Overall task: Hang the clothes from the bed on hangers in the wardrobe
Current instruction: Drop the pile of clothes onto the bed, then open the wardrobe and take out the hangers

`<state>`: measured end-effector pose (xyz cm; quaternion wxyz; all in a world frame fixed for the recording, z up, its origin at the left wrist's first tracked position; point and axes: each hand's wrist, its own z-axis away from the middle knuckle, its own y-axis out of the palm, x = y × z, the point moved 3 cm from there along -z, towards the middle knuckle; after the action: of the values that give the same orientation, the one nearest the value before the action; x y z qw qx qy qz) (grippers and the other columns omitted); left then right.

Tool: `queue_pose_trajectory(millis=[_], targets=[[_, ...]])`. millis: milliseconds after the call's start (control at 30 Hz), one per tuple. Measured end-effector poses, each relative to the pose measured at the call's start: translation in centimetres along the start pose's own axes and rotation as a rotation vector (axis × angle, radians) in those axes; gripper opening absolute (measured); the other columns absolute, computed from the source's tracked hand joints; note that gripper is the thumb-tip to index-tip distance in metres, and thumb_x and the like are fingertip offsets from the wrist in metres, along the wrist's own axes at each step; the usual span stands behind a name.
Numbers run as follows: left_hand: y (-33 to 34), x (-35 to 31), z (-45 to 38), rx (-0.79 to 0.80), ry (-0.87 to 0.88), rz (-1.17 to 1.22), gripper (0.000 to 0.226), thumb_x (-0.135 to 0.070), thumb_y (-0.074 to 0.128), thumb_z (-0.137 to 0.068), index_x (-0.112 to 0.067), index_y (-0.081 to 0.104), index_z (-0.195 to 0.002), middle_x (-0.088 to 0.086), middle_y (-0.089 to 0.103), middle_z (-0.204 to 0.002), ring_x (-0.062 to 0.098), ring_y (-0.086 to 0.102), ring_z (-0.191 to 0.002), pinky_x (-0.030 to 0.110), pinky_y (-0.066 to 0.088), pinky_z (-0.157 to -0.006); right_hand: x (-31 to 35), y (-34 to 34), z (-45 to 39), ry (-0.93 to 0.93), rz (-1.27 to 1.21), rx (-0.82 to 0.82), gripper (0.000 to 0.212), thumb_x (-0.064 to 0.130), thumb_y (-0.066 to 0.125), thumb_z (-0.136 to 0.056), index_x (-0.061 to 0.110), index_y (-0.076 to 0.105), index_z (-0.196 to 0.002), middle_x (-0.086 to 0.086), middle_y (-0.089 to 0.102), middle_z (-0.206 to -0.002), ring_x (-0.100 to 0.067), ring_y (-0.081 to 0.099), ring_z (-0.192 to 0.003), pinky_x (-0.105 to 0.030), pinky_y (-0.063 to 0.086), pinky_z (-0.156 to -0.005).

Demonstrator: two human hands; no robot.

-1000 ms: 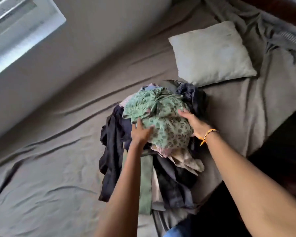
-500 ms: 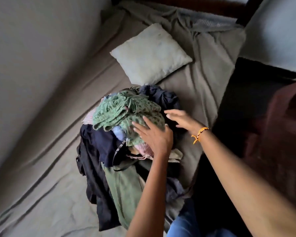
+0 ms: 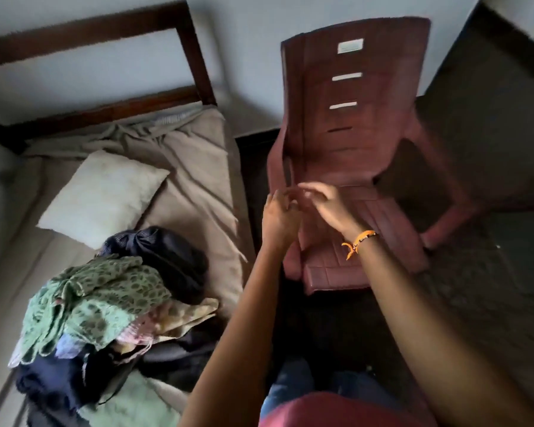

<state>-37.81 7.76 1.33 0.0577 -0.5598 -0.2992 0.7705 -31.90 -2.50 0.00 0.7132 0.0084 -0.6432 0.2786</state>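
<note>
Here both hands meet in the air over the maroon plastic chair [image 3: 349, 167]: the left hand [image 3: 279, 217] and right hand [image 3: 327, 208] touch at the fingertips, loosely curled; whether they pinch anything, I cannot tell. At eight o'clock from them the clothes pile [image 3: 114, 306] lies on the bed [image 3: 195, 180], its long axis running from seven towards one o'clock, green patterned fabric over dark garments. A pale pillow [image 3: 102, 195] rests beyond.

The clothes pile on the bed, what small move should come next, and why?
Probably reach the left hand back to the green patterned garment topping the clothes pile. Both hands, the right hand included, meet over the chair and seem to hold nothing; no wardrobe is visible.
</note>
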Motion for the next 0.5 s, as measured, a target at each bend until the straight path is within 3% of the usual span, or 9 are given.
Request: queue_pose_trajectory(millis=[100,200,300,400,500], targets=[[5.3,-5.5,2.0,0.104,0.122,0.024,0.042,-0.016,0.042,-0.085,-0.003,0.057,-0.122,0.018,0.057,-0.123,0.032,0.053,-0.116,0.032,0.043,-0.096,-1.7,-7.6,3.6,-0.019,0.029,-0.138,0.029,-0.002,0.048,-0.093,0.001,0.061,-0.119,-0.006,0.061,-0.118,-0.013,0.056,-0.11,-0.012,0.04,-0.093],[11.1,-11.6,5.1,0.199,0.285,-0.003,0.042,-0.016,0.044,-0.087,-0.002,0.056,-0.124,0.018,0.057,-0.126,0.03,0.052,-0.118,0.029,0.038,-0.095,-3.5,-15.1,8.0,-0.033,0.031,-0.264,0.031,-0.007,0.05,-0.089,0.001,0.063,-0.116,-0.006,0.064,-0.113,-0.013,0.056,-0.106,-0.01,0.041,-0.088],[17.8,-17.4,8.7,0.32,0.402,0.02,0.039,-0.015,0.043,-0.089,-0.003,0.056,-0.124,0.015,0.058,-0.124,0.022,0.055,-0.111,0.024,0.042,-0.092,-6.0,-22.7,13.2,-0.008,-0.012,-0.407,0.03,-0.003,0.052,-0.088,0.01,0.064,-0.113,-0.001,0.063,-0.107,-0.012,0.056,-0.103,-0.025,0.042,-0.091],[24.6,-21.3,12.1,0.425,0.528,-0.016,0.035,-0.013,0.043,-0.092,-0.005,0.056,-0.123,0.017,0.057,-0.123,0.029,0.055,-0.113,0.042,0.046,-0.096,-8.7,-29.3,18.2,0.0,-0.031,-0.54,0.029,0.002,0.053,-0.086,0.014,0.064,-0.111,-0.006,0.065,-0.111,-0.016,0.058,-0.107,-0.034,0.043,-0.098],[31.1,-24.3,15.4,0.523,0.577,-0.033,0.032,-0.006,0.047,-0.092,-0.005,0.057,-0.123,0.014,0.057,-0.126,0.025,0.052,-0.117,0.027,0.04,-0.097,-12.1,-35.0,22.7,0.063,-0.054,-0.654,0.03,0.011,0.054,-0.086,0.007,0.063,-0.115,-0.011,0.064,-0.115,-0.021,0.059,-0.109,-0.042,0.043,-0.102]])
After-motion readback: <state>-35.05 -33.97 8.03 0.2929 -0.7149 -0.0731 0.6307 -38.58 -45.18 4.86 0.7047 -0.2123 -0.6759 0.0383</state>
